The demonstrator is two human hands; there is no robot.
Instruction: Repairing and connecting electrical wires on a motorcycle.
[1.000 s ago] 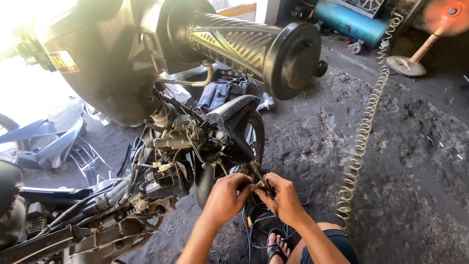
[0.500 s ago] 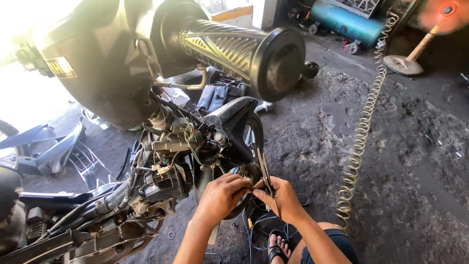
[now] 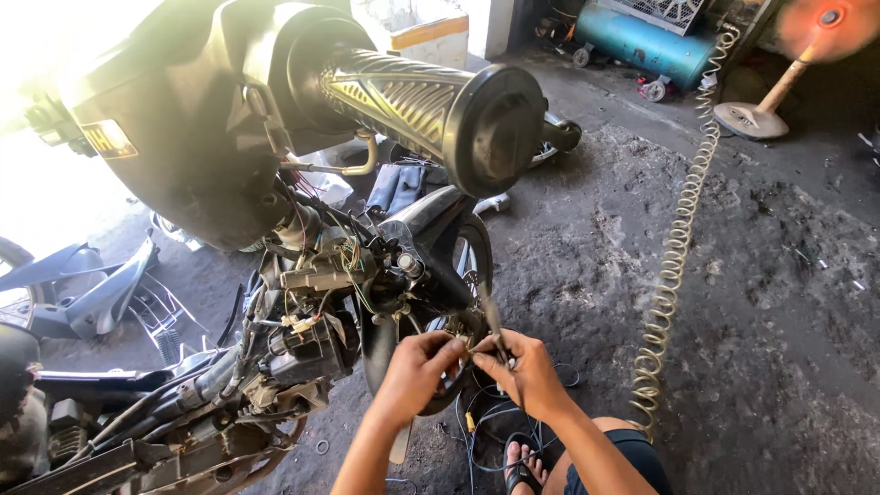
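Both hands have been drawn closer under the handlebar grip (image 3: 431,105): left hand (image 3: 417,367) and right hand (image 3: 522,371) pinched on thin wires (image 3: 469,346), which could be snapped if overtwisted.

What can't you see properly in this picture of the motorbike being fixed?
- Head view: the small part pinched between the left hand and right hand is too small and covered by fingers.
- Head view: the motorbike runs off the left and bottom edges.
- Head view: the top left is washed out by glare.
- Head view: the orange fan is blurred and cut by the top edge.
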